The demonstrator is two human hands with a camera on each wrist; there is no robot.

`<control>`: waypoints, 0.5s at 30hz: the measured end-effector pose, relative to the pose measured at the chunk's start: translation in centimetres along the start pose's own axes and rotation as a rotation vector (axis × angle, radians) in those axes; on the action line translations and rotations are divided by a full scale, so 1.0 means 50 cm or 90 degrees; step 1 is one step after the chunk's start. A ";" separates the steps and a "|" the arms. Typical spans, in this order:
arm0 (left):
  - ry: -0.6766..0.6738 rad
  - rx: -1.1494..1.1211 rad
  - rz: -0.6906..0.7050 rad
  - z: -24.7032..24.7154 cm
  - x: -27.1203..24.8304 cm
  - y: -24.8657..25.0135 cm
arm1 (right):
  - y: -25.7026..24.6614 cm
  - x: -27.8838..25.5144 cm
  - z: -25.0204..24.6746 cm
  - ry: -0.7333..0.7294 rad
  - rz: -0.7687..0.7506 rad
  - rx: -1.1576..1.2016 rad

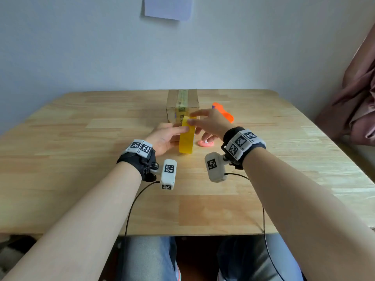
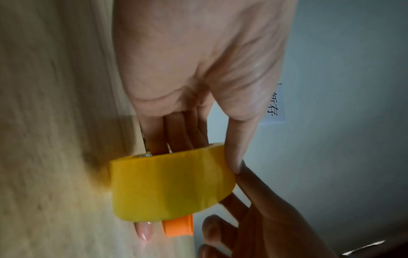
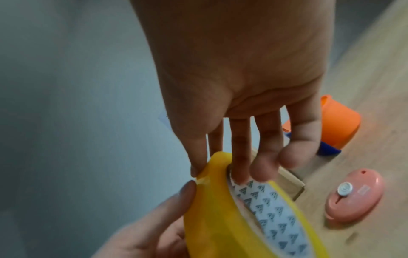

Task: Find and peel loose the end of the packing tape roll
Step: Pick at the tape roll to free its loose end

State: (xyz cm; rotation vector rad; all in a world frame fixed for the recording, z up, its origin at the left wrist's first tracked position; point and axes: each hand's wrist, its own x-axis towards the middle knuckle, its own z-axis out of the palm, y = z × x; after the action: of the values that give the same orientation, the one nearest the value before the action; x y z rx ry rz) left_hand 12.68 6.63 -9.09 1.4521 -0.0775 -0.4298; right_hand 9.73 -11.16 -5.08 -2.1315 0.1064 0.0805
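Observation:
A yellow packing tape roll [image 1: 186,138] stands on edge on the wooden table [image 1: 81,138], in front of a cardboard box. My left hand [image 1: 177,133] grips it from the left, thumb [image 2: 237,157] on the outer face and fingers behind its far side. My right hand [image 1: 195,123] pinches the top of the roll [image 3: 212,218], thumb [image 3: 196,165] on the outer face and fingers [image 3: 240,167] inside the printed white core. The tape bulges slightly under that thumb; whether an end is lifted I cannot tell.
A taped cardboard box [image 1: 182,103] stands just behind the roll. An orange tape dispenser [image 1: 223,113] lies to its right. A small pink oval cutter [image 1: 205,143] lies beside the roll under my right hand. A paper sheet [image 1: 168,7] hangs on the wall.

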 end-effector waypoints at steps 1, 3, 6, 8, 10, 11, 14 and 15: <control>0.006 -0.001 0.004 -0.013 0.003 -0.006 | 0.000 0.007 0.011 0.013 -0.033 -0.035; 0.010 -0.015 0.014 -0.028 0.009 -0.019 | -0.003 0.018 0.027 0.056 -0.106 -0.077; 0.011 -0.031 0.031 -0.037 0.026 -0.029 | -0.005 0.040 0.043 0.095 -0.175 -0.100; 0.008 -0.029 0.036 -0.044 0.042 -0.032 | -0.005 0.057 0.047 0.079 -0.192 -0.117; -0.001 -0.035 0.031 -0.051 0.060 -0.033 | -0.008 0.071 0.045 0.046 -0.177 -0.132; -0.008 -0.040 0.030 -0.054 0.069 -0.035 | -0.008 0.079 0.043 0.026 -0.166 -0.138; -0.024 -0.046 0.036 -0.061 0.094 -0.040 | -0.002 0.104 0.030 -0.025 -0.140 -0.168; -0.028 -0.045 0.040 -0.062 0.103 -0.041 | 0.000 0.112 0.026 -0.027 -0.140 -0.173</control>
State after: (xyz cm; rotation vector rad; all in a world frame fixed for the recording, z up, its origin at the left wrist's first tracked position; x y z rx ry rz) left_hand 17.91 7.75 -12.54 1.3677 -0.1420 -0.4093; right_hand 15.26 -10.29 -6.32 -2.3969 -0.1729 0.0110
